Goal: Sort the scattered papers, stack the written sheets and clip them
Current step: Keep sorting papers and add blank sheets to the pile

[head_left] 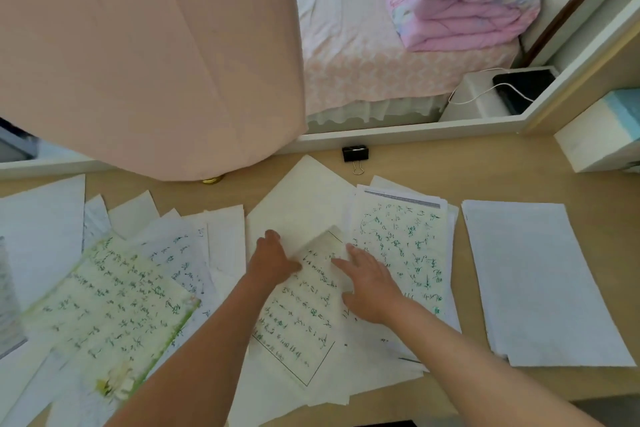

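- The written sheet (304,315), framed with a thin ruled border and covered in green handwriting, lies at the middle of the desk (450,170) on top of other loose papers. Its far end curls up off the pile.
- Its long axis runs away from the person, with the far end leaning a little to the right, so the two long edges face the two hands.
- The left hand (273,263) sits at the sheet's left long edge with its fingers bent down and its thumb lying over the paper. This looks like a pinch on that edge, though the fingertips are hidden.
- The right hand (370,284) lies flat with its fingers spread and straight, resting on the sheet's right side and gripping nothing.
- Just to the right, touching the right hand's far side, is the written stack (401,246), squared and lying roughly parallel to the sheet. My judgement is that the sheet only needs a short slide to the right, and that the right hand is the nearer one to guide it.
- Further right, a blank stack (540,281) lies apart from the written stack.
- The binder clip (355,153) sits untouched at the desk's far edge, beyond both hands.
- More scattered papers (110,315) fan out on the left, under a hanging pink curtain (138,45).
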A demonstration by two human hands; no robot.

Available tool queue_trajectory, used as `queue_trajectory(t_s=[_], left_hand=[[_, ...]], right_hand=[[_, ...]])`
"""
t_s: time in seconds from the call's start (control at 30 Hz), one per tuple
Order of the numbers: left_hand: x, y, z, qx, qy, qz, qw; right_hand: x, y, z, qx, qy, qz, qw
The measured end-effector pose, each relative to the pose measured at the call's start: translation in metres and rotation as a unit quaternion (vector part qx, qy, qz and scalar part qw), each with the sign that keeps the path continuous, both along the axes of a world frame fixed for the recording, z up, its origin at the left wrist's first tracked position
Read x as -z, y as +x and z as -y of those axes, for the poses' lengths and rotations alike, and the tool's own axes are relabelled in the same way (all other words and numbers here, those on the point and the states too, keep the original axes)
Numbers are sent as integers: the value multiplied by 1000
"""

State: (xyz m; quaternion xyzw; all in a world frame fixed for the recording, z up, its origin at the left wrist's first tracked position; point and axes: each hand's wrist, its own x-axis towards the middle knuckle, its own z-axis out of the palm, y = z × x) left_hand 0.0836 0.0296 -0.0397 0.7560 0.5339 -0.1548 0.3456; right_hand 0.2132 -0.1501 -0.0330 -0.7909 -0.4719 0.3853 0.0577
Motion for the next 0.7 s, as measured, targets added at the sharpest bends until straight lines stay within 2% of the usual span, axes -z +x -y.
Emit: queue_trajectory(t_s=[0.13, 0.3, 0.37, 0.43, 0.5, 0.57, 0.6, 0.63, 0.7], left_hand=[[-6, -11, -11, 63, -67, 66, 994], [-36, -41, -24, -31, -62, 206, 976], [-54, -55, -33, -125, -126, 291, 940], [-71, -67, -44, -209, -200, 363, 886], [-78, -76, -53, -250, -225, 393, 856], [-79, -80, -56, -244, -201, 380, 869], [-77, -79, -55, -237, -189, 367, 879], [-75, -77, -54, -232, -182, 358, 886], [-66, -69, -51, -213, -170, 334, 902]], right_hand=[[0, -3, -2, 40, 11, 3, 999], [-4, -8, -18, 126, 15, -8, 992], [-9, -12, -26, 163, 26, -14, 986], [-17, -17, -36, 216, 46, -58, 974], [-29, -21, -50, 298, 69, -177, 936], [-37, -20, -62, 384, 84, -339, 855], [-43, -19, -66, 414, 85, -399, 814], [-46, -16, -67, 428, 85, -425, 793], [-46, -10, -66, 438, 76, -374, 814]])
